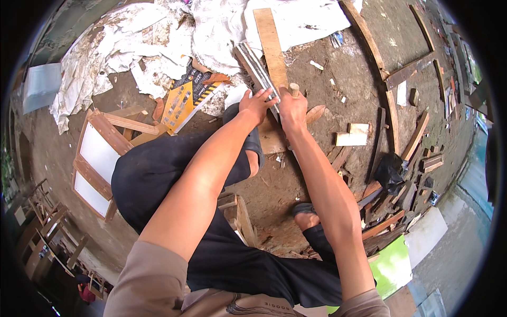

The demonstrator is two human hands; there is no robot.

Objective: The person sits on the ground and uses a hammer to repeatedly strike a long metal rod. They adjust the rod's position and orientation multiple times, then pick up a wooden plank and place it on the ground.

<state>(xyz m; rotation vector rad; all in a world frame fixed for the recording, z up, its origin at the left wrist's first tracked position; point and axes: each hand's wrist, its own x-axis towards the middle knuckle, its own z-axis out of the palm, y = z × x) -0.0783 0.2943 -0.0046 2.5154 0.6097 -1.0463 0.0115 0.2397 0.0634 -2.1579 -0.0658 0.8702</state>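
Observation:
My left hand (256, 106) lies across a long strip with dark and light stripes (255, 67), fingers bent over it and holding it down. Close beside it, my right hand (293, 112) is closed around a tool with a round wooden handle (294, 89), whose end sticks up out of the fist. The tool's working end is hidden, so I cannot tell its kind. A flat light-brown board (270, 45) runs away from my hands, beside the strip. My left foot (255, 153), in a dark sandal, is by the strip's near end.
Crumpled white sheeting (216, 37) covers the ground ahead. A yellow and black printed piece (185, 100) and a wood-framed white panel (97, 164) lie on the left. Long battens (364, 37), a small pale block (352, 135), a black bag (390, 173) and scrap wood lie to the right.

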